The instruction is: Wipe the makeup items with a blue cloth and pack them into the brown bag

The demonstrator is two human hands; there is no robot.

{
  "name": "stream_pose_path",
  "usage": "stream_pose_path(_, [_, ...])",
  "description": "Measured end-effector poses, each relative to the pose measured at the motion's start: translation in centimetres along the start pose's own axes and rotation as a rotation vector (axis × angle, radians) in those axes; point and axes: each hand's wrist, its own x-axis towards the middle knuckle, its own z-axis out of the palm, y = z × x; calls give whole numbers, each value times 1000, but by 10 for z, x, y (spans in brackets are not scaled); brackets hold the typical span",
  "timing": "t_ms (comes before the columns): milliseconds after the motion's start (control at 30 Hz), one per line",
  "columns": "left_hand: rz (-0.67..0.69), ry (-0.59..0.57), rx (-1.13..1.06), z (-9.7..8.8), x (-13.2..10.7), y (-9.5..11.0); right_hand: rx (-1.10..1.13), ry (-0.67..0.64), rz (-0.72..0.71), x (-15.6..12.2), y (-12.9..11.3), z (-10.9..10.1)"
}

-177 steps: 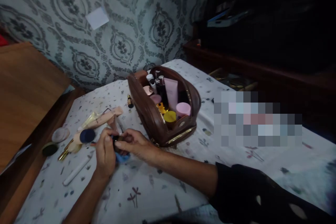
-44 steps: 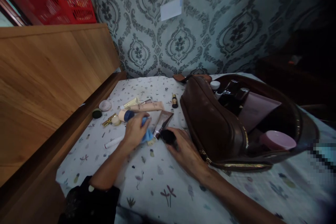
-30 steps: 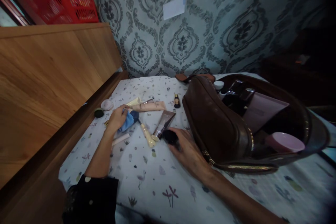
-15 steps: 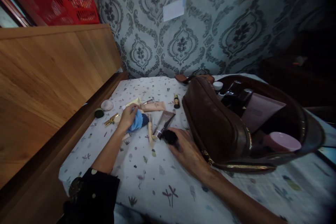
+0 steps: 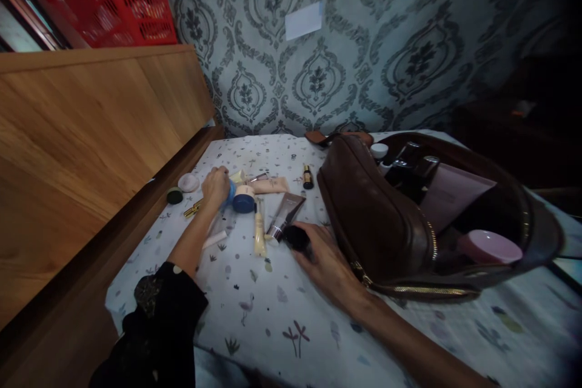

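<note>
My left hand is closed on a blue cloth, most of which it hides. Just right of the cloth sits a jar with a navy base and cream top. My right hand holds a small container with a round black top near the tabletop. Touching or almost touching that container is a brown-grey tube. Between the hands lie a slim cream tube and a peach tube. A white stick rests below my left wrist.
A brown zip bag stands open at right, holding a pink tube and pink-lidded jar. A small dark bottle stands behind. Gold tube, round compact and dark green-black jar line the left, near a wooden panel.
My left hand has drawn the blue cloth left and slightly away from me, uncovering the navy-based jar. My right hand keeps its hold on the black-topped container.
</note>
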Motion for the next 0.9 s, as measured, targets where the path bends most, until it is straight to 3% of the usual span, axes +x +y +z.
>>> stream_pose_path(167, [4,-166,74,7,15,-14,25,-9,9,1,0,-2])
stream_pose_path(267, [16,-195,84,9,18,-18,45,-26,24,1,0,-2])
stream_pose_path(567, [-28,-135,-62,10,14,-27,43,-66,59,1,-3,-5])
stream_pose_path(767, [0,4,-350,0,5,-32,45,-52,42,1,0,-3])
stream_pose_path(900, [58,13,-602,-8,-10,-29,33,-41,28,1,1,-1])
